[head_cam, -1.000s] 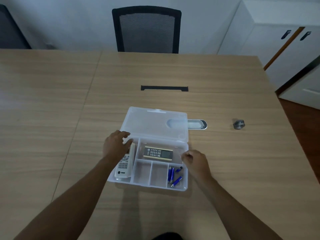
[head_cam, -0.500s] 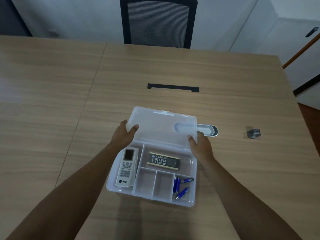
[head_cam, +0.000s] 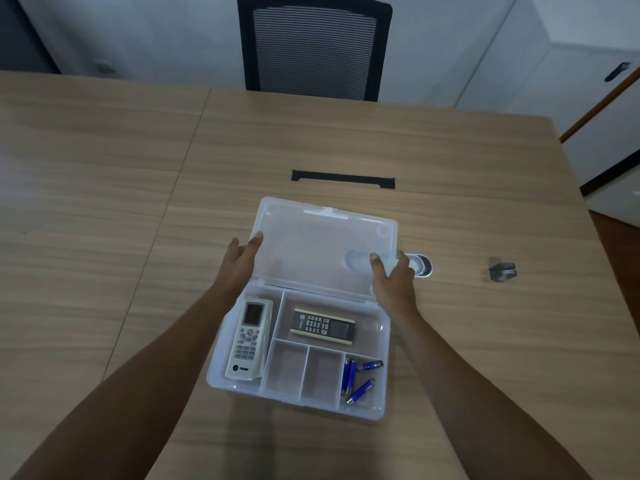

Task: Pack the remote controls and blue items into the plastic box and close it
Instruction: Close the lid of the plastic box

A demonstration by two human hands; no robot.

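Observation:
The clear plastic box (head_cam: 383,386) sits open on the wooden table. A white remote control (head_cam: 249,339) lies in its left compartment, a dark remote control (head_cam: 322,326) in the upper middle one, and several blue items (head_cam: 356,379) in the lower right one. Two small middle compartments hold nothing. The hinged lid (head_cam: 318,244) is raised off the table. My left hand (head_cam: 240,261) grips the lid's left edge and my right hand (head_cam: 393,280) grips its right edge.
A black cable slot (head_cam: 343,179) is set in the table beyond the box. A round silver grommet (head_cam: 423,266) lies just right of the lid, and a small grey object (head_cam: 503,271) farther right. A black mesh chair (head_cam: 313,46) stands at the far edge; white cabinets stand at the right.
Both hands left the box's compartments and moved up to the lid's side edges. The lid has lifted from lying flat and tilts up toward me.

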